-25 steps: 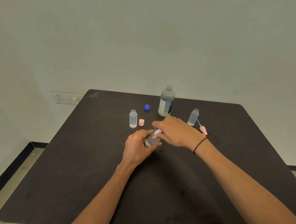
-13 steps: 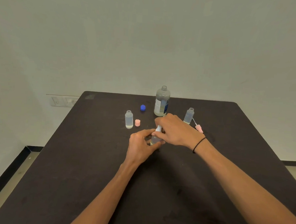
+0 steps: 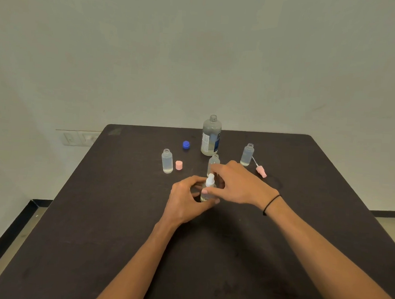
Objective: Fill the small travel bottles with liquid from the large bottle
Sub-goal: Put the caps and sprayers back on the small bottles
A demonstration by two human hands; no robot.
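Note:
A small travel bottle with a white spray top (image 3: 209,188) stands upright on the dark table (image 3: 97,212). My left hand (image 3: 185,202) curls loosely round its lower part, thumb at the base. My right hand (image 3: 238,183) hovers at its right with fingers spread, the thumb touching the bottle's neck. The large bottle (image 3: 211,136) stands uncapped behind, about half full. Its blue cap (image 3: 186,145) lies to its left. Three uncapped small bottles stand around: one at left (image 3: 167,161), one just behind my right hand (image 3: 213,161), one at right (image 3: 247,154).
A pink cap (image 3: 178,165) sits beside the left small bottle. A pink spray top with its tube (image 3: 261,171) lies next to the right small bottle. Wall sockets (image 3: 81,138) are on the wall beyond the table's far left corner.
The spray-top bottle was tilted and gripped by both hands; now it stands upright on the table. My right hand has opened off the top, and my left grip has loosened.

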